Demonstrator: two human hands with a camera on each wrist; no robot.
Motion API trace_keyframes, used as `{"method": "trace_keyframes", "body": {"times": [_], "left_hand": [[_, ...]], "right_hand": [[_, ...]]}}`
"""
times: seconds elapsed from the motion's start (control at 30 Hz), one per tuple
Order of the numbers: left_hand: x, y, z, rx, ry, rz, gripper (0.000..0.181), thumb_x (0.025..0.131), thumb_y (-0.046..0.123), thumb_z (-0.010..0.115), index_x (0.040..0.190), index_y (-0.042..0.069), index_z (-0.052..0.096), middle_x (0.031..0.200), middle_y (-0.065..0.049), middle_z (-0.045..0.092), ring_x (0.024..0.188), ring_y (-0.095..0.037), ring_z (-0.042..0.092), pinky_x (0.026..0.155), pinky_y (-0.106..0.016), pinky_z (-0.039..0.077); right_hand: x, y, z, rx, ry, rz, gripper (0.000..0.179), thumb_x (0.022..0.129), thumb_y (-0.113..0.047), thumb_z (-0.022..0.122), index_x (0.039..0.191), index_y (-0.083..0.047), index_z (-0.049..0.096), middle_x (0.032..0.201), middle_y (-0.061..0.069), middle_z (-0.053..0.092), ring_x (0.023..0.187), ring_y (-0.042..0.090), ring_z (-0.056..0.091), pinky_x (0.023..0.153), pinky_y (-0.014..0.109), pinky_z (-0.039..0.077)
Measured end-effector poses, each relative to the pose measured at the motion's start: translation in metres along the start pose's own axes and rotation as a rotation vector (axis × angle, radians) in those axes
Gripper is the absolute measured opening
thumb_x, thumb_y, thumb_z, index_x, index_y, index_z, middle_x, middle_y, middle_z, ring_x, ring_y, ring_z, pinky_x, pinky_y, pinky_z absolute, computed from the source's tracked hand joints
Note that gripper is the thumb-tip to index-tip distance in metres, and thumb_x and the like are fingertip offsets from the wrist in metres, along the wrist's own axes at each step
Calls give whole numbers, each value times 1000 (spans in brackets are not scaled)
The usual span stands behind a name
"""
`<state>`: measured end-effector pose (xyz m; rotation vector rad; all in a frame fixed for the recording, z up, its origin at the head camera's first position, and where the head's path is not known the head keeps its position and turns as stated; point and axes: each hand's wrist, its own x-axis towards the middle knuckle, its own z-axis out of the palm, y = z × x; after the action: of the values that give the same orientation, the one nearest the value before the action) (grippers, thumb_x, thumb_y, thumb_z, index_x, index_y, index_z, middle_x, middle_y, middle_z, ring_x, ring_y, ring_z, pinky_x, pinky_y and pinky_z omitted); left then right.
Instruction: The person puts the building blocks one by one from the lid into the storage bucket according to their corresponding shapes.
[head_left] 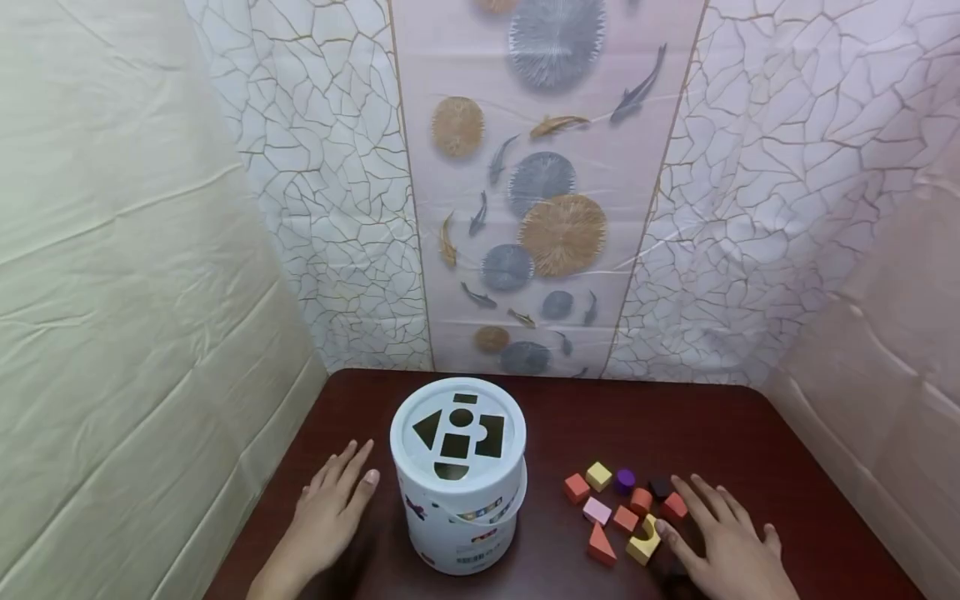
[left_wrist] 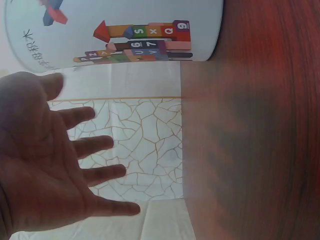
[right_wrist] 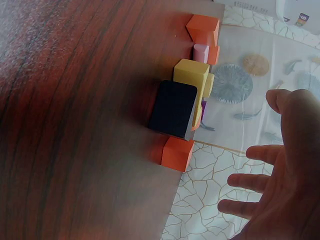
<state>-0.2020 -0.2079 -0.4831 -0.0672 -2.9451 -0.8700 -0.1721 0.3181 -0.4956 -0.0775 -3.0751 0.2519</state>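
Observation:
A white shape-sorter bucket [head_left: 468,533] stands upright, its lid [head_left: 408,417] cut with several shaped holes and its handle hanging down. My left hand [head_left: 322,512] is to the left of the bucket, fingers spread, holding nothing. To the right lie several blocks: a notched yellow block [head_left: 642,550], a red triangle [head_left: 600,546], a pink block [head_left: 597,511], a purple cylinder [head_left: 624,480] and a yellow cube [head_left: 598,476] among them. My right hand [head_left: 731,542] is at their right side with fingers extended and an empty palm. In the right wrist view, a black block [right_wrist: 173,107] looks closest.
The dark red-brown table [head_left: 570,417] has rounded back corners. A patterned cloth [head_left: 330,208] with fish and round leaf shapes hangs behind it. Pale, creased cloth [head_left: 135,292] covers the left side, and similar cloth [head_left: 885,358] covers the right.

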Motion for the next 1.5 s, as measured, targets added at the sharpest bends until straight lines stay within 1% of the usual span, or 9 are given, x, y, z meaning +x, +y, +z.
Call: {"method": "trace_keyframes", "body": {"times": [0.17,0.3,0.5,0.77,0.9,1.03,1.13,1.23,1.5], "left_hand": [[0,3,-4,-112,77,79,56,106,61,31,159,46,22,170,1,21,156,-41,15,112,-81,15],[2,9,-9,-158,115,124,53,107,57,35,157,51,19,170,6,20,157,-37,15,111,-81,21],[5,21,-16,-163,135,180,54,106,55,40,156,54,19,169,14,19,158,-32,15,113,-79,22],[16,40,-20,-198,125,260,57,105,51,46,155,56,20,167,21,19,158,-25,16,114,-77,22],[19,48,-18,-210,138,305,60,105,49,50,156,54,21,167,19,21,157,-24,20,115,-73,29],[21,54,-16,-217,156,347,63,104,48,53,158,50,21,167,15,24,155,-24,26,117,-68,32],[23,56,-14,-230,175,353,65,103,48,55,159,47,21,167,11,28,153,-22,32,117,-63,35],[24,58,-12,-247,191,344,65,103,49,54,159,45,22,165,7,32,150,-21,37,116,-60,38],[20,57,-6,-245,185,331,67,103,50,54,160,44,19,165,12,29,148,-21,40,114,-59,42]], "right_hand": [[-1,-2,-3,-12,-19,7,100,87,-88,35,159,-18,33,158,26,36,135,59,36,92,94,21],[-1,-1,-4,-22,-24,17,103,86,-90,32,158,-17,34,157,27,36,135,60,35,92,94,21],[-2,1,-5,-26,-17,8,100,86,-89,34,157,-18,36,156,26,38,132,60,37,90,93,23],[-1,11,-3,-10,17,-28,92,91,-82,40,158,-18,37,156,24,39,130,59,40,86,92,28],[5,20,3,7,37,-72,80,96,-68,53,154,-13,43,151,24,45,125,59,45,76,88,37],[17,27,10,52,28,-110,67,94,-46,68,145,-5,53,139,25,55,115,53,56,64,69,51],[31,29,13,107,39,-128,57,92,-36,74,134,0,61,125,23,63,107,45,63,68,58,55],[39,31,18,154,76,-127,46,89,-29,78,122,1,68,114,18,68,102,38,67,80,57,56],[51,34,27,174,57,-96,28,85,-23,82,105,-6,74,102,7,71,94,29,69,76,50,58]]}}
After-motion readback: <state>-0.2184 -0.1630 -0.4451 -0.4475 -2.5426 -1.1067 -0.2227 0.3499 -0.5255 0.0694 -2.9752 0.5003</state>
